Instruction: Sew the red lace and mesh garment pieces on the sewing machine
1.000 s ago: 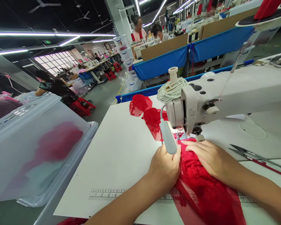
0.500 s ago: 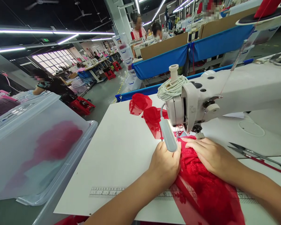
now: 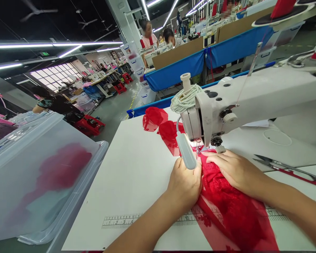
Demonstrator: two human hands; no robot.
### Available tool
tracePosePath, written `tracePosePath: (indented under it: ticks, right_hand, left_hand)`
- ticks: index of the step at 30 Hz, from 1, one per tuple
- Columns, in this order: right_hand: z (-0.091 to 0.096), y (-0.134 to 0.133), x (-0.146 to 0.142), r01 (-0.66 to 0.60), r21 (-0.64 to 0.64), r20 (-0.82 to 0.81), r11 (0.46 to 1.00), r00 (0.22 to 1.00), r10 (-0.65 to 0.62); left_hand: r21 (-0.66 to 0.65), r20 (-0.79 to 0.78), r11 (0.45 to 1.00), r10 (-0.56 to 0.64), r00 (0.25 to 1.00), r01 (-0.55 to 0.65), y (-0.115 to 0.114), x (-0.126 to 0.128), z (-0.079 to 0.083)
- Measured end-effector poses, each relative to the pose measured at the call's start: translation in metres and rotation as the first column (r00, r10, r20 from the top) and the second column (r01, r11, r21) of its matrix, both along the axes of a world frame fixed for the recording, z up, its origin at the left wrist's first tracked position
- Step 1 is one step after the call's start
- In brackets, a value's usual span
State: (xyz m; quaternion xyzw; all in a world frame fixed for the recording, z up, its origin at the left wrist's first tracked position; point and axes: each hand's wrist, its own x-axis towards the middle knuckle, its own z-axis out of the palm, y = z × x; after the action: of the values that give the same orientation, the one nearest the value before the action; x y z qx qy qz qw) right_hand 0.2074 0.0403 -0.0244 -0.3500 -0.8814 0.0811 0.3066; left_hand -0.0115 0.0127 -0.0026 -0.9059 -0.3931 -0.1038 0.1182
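Note:
Red sheer lace fabric (image 3: 226, 211) runs from under the needle of a white sewing machine (image 3: 252, 95) down over the table's front edge. My left hand (image 3: 185, 181) is closed on the fabric's left edge, just in front of the presser foot (image 3: 198, 149); a grey lamp (image 3: 186, 151) hides part of its fingers. Lying on the fabric's right side, my right hand (image 3: 234, 170) has its fingers stretched flat toward the needle. More red lace pieces (image 3: 170, 135) lie behind the needle, to the left.
Red-handled thread snips (image 3: 289, 170) lie right of my right hand. A ruler strip (image 3: 121, 220) crosses the white table (image 3: 116, 175). At left stands a translucent plastic bin (image 3: 42, 175) with red fabric inside. Co-workers sit beyond, past a blue cloth barrier (image 3: 177, 72).
The camera view has shifted slightly, so the scene sits a little further left. Both hands stay at the fabric near the needle, with hardly any visible movement.

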Motion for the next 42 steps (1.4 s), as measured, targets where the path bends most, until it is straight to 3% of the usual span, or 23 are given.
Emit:
tracePosePath:
  ticks: [5, 18, 24, 28, 31, 34, 42]
  right_hand:
    - [-0.007, 0.000, -0.001, 0.045, -0.030, 0.007, 0.999, 0.999, -0.045]
    - [-0.003, 0.004, -0.001, 0.022, 0.003, -0.005, 1.000, 1.000, -0.022]
    - [0.004, 0.003, 0.000, -0.001, 0.039, 0.014, 0.999, 1.000, 0.000]
    - [0.012, 0.000, 0.000, -0.016, 0.090, 0.049, 0.996, 0.999, 0.012]
    - [0.014, -0.001, 0.001, -0.039, 0.127, 0.042, 0.991, 0.999, 0.034]
    - [0.013, -0.003, 0.004, -0.070, 0.166, 0.043, 0.984, 0.997, 0.064]
    - [0.006, -0.006, 0.010, -0.019, 0.225, 0.085, 0.974, 0.996, 0.000]
  left_hand:
    - [0.018, 0.011, 0.999, 0.039, 0.999, -0.040, 0.000, 0.001, 0.003]
    - [-0.050, -0.021, 0.996, 0.072, 0.997, -0.073, 0.001, 0.002, 0.008]
    - [0.013, 0.031, 1.000, -0.026, 0.999, 0.026, 0.002, 0.001, 0.011]
    - [-0.151, 0.077, 0.978, -0.132, 0.988, 0.142, 0.001, -0.001, 0.020]
    - [-0.219, 0.092, 0.973, -0.054, 0.994, 0.073, 0.001, -0.004, 0.022]
    - [-0.182, 0.144, 0.982, -0.022, 0.989, 0.048, 0.000, -0.005, 0.019]
    - [-0.038, 0.128, 0.994, -0.095, 0.987, 0.100, -0.007, -0.001, 0.011]
